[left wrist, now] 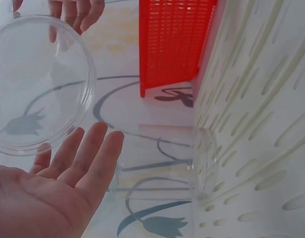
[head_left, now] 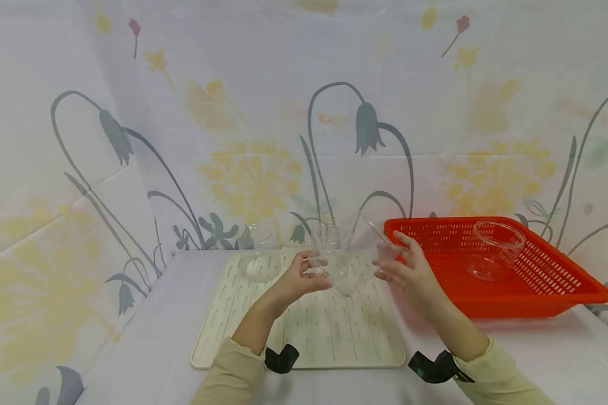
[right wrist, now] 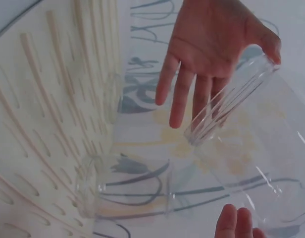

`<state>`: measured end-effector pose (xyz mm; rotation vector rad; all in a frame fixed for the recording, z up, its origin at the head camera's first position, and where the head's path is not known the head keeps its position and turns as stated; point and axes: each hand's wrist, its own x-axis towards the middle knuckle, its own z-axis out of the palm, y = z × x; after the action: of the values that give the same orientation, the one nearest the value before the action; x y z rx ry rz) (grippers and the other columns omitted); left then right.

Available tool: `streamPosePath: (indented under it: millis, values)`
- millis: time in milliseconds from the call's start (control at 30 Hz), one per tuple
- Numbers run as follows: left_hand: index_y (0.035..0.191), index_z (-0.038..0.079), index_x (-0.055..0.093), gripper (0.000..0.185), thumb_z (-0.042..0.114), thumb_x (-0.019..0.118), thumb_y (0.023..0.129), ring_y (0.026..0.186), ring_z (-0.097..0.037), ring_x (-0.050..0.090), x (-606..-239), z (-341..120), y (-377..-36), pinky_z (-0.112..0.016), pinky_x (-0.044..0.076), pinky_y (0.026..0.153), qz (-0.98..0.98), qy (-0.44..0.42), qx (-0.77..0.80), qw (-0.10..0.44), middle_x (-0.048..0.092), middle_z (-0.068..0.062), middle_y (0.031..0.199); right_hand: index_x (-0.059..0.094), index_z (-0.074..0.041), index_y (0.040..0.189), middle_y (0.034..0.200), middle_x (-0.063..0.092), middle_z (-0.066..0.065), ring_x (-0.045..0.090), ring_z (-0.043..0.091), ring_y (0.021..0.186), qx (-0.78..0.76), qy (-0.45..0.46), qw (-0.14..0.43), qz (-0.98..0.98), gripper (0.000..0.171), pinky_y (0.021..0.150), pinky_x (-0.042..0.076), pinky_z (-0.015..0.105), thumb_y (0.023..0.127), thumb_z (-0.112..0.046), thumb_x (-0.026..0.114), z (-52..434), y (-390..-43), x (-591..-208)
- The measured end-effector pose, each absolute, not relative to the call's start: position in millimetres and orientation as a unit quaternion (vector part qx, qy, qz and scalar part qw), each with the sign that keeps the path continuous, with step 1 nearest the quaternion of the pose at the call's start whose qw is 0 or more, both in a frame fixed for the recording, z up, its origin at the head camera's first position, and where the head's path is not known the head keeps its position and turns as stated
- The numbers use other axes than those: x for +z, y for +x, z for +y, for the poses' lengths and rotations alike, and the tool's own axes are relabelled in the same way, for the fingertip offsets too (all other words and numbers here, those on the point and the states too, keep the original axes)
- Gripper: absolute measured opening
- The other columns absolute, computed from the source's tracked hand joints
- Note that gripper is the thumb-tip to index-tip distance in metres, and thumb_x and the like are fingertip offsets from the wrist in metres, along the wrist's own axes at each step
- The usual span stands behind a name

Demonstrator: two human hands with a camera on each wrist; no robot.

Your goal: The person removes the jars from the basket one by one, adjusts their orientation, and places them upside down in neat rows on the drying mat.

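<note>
A clear jar hangs tilted in the air between both hands, above the pale ribbed mat. My left hand holds it at its ridged rim end, with the thumb on the rim in the right wrist view. My right hand grips the other end between thumb and fingers; only its fingertips show in the right wrist view. The jar's round end faces the left wrist camera. Another clear jar stands at the mat's back left. A further jar on the mat shows in the right wrist view.
To the right stands a red slotted basket with a clear jar inside. A white cloth covers the table, and a flower-printed cloth hangs behind. Black wrist cameras sit on both forearms.
</note>
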<state>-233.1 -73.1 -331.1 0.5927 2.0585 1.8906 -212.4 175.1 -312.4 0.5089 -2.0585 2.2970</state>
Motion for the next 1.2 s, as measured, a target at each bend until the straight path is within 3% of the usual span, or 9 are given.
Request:
streamPosePath:
  millis: [233, 467, 733, 1000, 1200]
  values:
    - [0.129, 0.006, 0.039, 0.060, 0.016, 0.072, 0.080, 0.125, -0.027, 0.041, -339, -71, -235, -0.043, 0.040, 0.095, 0.744, 0.234, 0.606, 0.156, 0.044, -0.007, 0.136, 0.028, -0.014, 0.139, 0.129, 0.041, 0.009, 0.049, 0.023, 0.110, 0.704, 0.214, 0.018, -0.677, 0.056, 0.089, 0.046, 0.033, 0.090, -0.004, 0.054, 178, -216, -310]
    - [0.138, 0.013, 0.042, 0.069, 0.018, 0.076, 0.078, 0.123, -0.026, 0.041, -343, -73, -233, -0.043, 0.037, 0.098, 0.775, 0.240, 0.564, 0.153, 0.047, -0.004, 0.135, 0.019, -0.012, 0.146, 0.135, 0.041, 0.020, 0.042, 0.039, 0.121, 0.618, 0.231, -0.025, -0.751, 0.078, 0.096, 0.035, 0.057, 0.083, -0.015, 0.065, 175, -219, -311]
    - [0.139, 0.013, 0.041, 0.073, 0.020, 0.077, 0.077, 0.125, -0.031, 0.039, -347, -76, -231, -0.048, 0.038, 0.097, 0.783, 0.214, 0.568, 0.139, 0.046, -0.006, 0.135, 0.024, -0.008, 0.142, 0.132, 0.043, 0.021, 0.044, 0.040, 0.119, 0.613, 0.223, -0.003, -0.758, 0.076, 0.093, 0.039, 0.056, 0.081, -0.016, 0.069, 172, -218, -312]
    - [0.139, 0.015, 0.041, 0.072, 0.022, 0.077, 0.077, 0.125, -0.034, 0.038, -352, -85, -231, -0.048, 0.040, 0.095, 0.776, 0.199, 0.587, 0.118, 0.042, -0.010, 0.137, 0.025, -0.009, 0.142, 0.133, 0.041, 0.022, 0.042, 0.039, 0.120, 0.623, 0.218, -0.002, -0.751, 0.075, 0.095, 0.035, 0.059, 0.082, -0.014, 0.069, 167, -223, -314]
    - [0.139, 0.016, 0.041, 0.070, 0.021, 0.076, 0.078, 0.125, -0.035, 0.038, -355, -97, -230, -0.049, 0.039, 0.095, 0.778, 0.190, 0.590, 0.102, 0.043, -0.013, 0.136, 0.024, -0.007, 0.142, 0.132, 0.041, 0.024, 0.041, 0.042, 0.120, 0.622, 0.218, -0.003, -0.752, 0.076, 0.092, 0.040, 0.056, 0.081, -0.016, 0.070, 163, -227, -314]
